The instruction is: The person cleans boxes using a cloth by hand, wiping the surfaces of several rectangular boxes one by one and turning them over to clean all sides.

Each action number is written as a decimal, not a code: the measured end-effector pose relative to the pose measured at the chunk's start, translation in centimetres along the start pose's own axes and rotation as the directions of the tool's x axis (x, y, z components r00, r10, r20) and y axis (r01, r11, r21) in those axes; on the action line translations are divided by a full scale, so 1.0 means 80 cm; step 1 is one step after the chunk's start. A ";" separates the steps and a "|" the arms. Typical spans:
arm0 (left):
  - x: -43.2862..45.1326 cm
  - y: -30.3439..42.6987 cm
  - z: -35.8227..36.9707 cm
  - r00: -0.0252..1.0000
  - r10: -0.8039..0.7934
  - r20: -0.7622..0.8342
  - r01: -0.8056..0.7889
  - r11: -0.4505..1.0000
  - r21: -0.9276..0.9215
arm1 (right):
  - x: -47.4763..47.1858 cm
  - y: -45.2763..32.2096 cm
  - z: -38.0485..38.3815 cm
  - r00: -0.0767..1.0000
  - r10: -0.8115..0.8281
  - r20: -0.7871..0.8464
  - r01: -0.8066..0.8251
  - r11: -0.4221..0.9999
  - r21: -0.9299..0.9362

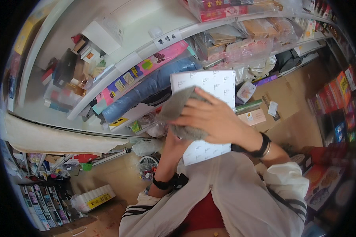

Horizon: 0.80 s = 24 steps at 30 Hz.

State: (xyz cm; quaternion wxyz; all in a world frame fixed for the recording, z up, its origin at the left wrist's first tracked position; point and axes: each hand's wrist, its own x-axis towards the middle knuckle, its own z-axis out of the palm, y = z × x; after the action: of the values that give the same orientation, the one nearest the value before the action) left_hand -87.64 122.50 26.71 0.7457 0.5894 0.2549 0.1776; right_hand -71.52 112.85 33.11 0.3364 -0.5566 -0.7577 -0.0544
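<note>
A grey-green cloth (178,103) is bunched up in front of my chest. My right hand (204,118) lies over it with fingers bent around its folds. Below the cloth is my left hand (178,143), close to the left edge of a white box (203,81) printed with small dark line drawings. The cloth and my right hand cover the left fingers, so what they grip is hidden. Behind both hands the box stands tilted, its lower edge near my light zip jacket (204,174). My right forearm crosses its right edge.
Ahead, a white shelf (139,56) carries small boxes, including a white carton (102,35). Under it sit a blue plastic-wrapped roll (148,89) and pink packaging (163,54). Cardboard (293,109) lies to the right, and wrapped white rolls (93,198) lie on the lower left.
</note>
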 end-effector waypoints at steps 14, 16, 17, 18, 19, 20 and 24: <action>0.000 0.014 0.019 0.936 0.351 -0.003 -0.273 0.733 0.623 | 0.014 -0.001 -0.008 0.968 0.167 -0.185 -0.187 0.978 -0.095; 0.000 0.001 0.007 0.922 0.387 0.005 -0.294 0.693 0.658 | 0.012 -0.012 0.005 0.988 0.080 -0.133 -0.105 0.976 -0.192; 0.000 -0.011 0.000 0.918 0.394 0.034 -0.310 0.665 0.679 | 0.011 -0.013 0.009 0.987 0.080 -0.140 -0.107 0.975 -0.195; 0.001 -0.013 -0.001 0.915 0.399 0.063 -0.326 0.638 0.697 | 0.006 -0.013 0.012 0.994 0.076 -0.084 -0.093 0.972 -0.215; 0.001 -0.013 0.000 0.915 0.398 0.069 -0.330 0.636 0.698 | 0.003 -0.012 0.013 0.997 0.073 -0.029 -0.077 0.969 -0.234; 0.002 -0.011 0.004 0.892 0.451 0.039 -0.344 0.621 0.704 | 0.003 -0.006 0.007 0.996 0.076 -0.046 -0.084 0.978 -0.190; -0.005 0.008 0.013 0.922 0.386 -0.035 -0.245 0.649 0.720 | 0.012 0.023 -0.009 0.925 0.200 -0.323 -0.254 0.958 -0.133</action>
State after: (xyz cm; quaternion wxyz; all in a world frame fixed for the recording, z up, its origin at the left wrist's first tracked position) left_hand -87.34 121.63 27.61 0.3943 0.8443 0.2644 0.2485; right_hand -69.73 113.94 33.70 0.4045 -0.6526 -0.6189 -0.1657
